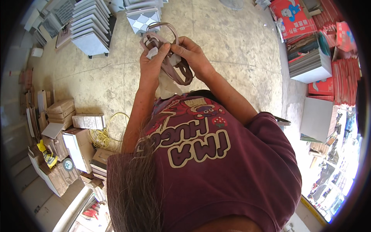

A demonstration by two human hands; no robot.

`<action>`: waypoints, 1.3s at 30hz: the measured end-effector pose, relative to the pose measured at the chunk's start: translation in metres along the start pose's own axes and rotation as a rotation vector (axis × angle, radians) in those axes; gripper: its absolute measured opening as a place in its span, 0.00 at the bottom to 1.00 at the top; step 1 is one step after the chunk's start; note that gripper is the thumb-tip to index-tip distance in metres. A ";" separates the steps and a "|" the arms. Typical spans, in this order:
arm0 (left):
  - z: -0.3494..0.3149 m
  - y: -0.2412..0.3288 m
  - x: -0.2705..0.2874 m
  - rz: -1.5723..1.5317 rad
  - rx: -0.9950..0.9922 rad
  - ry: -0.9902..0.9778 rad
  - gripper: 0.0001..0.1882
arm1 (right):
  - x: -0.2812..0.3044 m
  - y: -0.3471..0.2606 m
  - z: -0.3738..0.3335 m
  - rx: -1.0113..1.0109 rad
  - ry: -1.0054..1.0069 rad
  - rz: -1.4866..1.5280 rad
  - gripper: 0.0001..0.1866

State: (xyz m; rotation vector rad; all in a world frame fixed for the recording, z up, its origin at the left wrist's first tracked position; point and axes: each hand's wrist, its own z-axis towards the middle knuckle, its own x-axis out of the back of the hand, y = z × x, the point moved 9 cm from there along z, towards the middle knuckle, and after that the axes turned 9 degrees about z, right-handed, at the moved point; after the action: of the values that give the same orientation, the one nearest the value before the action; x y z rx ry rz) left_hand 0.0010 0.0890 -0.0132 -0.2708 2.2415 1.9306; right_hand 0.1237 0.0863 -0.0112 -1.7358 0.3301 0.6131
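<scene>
Out in front of my chest, both hands grip a bundle of mauve-brown straps [170, 69], looped over themselves several times. My left hand [150, 65] pinches it from the left, thumb on top, with a scrap of white material [152, 53] by the fingers. From the right, my right hand [192, 56] is closed on the same bundle, and the two thumbs nearly meet. One loop [170, 28] sticks up past the fingertips; others hang below them. A pale, thin sheet [167, 88] dangles under the bundle. What exactly the straps belong to is unclear.
Grey tile samples stand in a slanted rack [91, 29] at the far left. Cardboard boxes [62, 110], a coiled yellow hose [99, 138] and a yellow bag [48, 156] are at left. Red cartons [346, 81] and a box of flat panels [311, 63] line the right side.
</scene>
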 end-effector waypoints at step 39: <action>-0.003 0.029 -0.006 0.064 -0.140 -0.160 0.17 | 0.004 0.011 0.013 0.042 0.043 0.006 0.06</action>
State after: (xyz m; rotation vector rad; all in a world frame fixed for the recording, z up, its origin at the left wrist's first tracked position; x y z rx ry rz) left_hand -0.0005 0.0900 0.0169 -0.0593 2.0422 2.0658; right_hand 0.1182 0.0962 -0.0247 -1.7099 0.3761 0.5694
